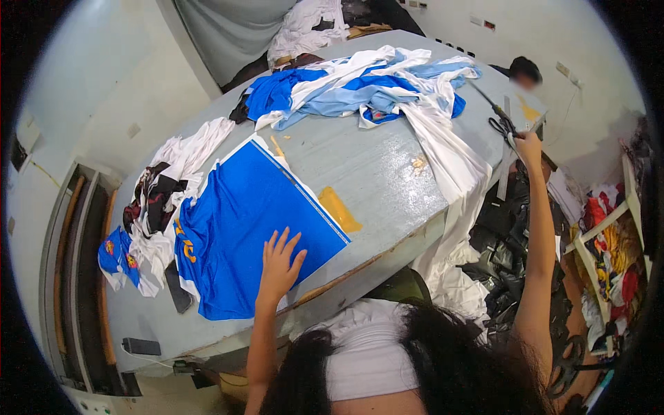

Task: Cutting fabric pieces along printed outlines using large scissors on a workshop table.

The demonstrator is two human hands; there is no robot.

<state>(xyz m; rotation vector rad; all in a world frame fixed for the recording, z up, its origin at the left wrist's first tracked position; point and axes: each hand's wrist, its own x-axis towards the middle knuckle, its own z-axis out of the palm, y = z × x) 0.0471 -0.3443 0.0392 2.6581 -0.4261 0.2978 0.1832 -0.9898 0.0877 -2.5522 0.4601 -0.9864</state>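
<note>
My left hand point(279, 266) lies open, fingers spread, on a blue fabric panel point(256, 200) with white edges and yellow lettering. The panel is spread over the near left of the grey table point(373, 173), its left part wrinkled. My right arm is stretched out to the table's right edge. There my right hand point(529, 150) is closed at the black handles of a pair of scissors point(503, 124), whose blades point away to the far left. A metal ruler point(505, 169) lies beside the scissors, partly past the table edge.
Blue and white fabric point(360, 83) is heaped across the far side; a white length point(446, 152) hangs over the near edge. More garments point(155, 200) lie at left, near a black phone point(141, 346). Black plastic bags point(508, 242) lie below right. Another person point(526, 72) is beyond.
</note>
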